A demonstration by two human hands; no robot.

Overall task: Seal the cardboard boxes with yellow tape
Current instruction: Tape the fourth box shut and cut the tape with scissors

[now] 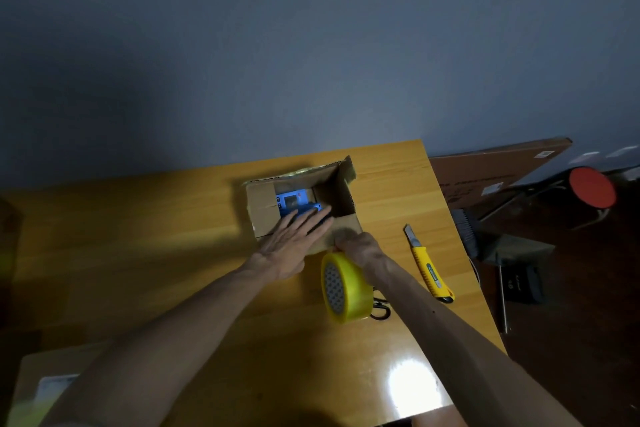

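A small cardboard box (263,215) stands open on the wooden table (138,253), with a blue item (294,201) inside. My left hand (291,243) lies flat with straight fingers across the box's near flap, fingertips over the opening. My right hand (360,248) is curled at the box's near right corner and seems to pinch the loose end of the yellow tape. The yellow tape roll (346,288) stands on edge just under that hand, beside my wrist. The box's right flap (343,184) stands upright.
A yellow utility knife (429,267) lies right of the roll. Black scissors (381,310) peek out behind the roll. Another cardboard box (45,381) sits at the bottom left. Past the table's right edge are a red stool (592,192) and a flat carton (485,173).
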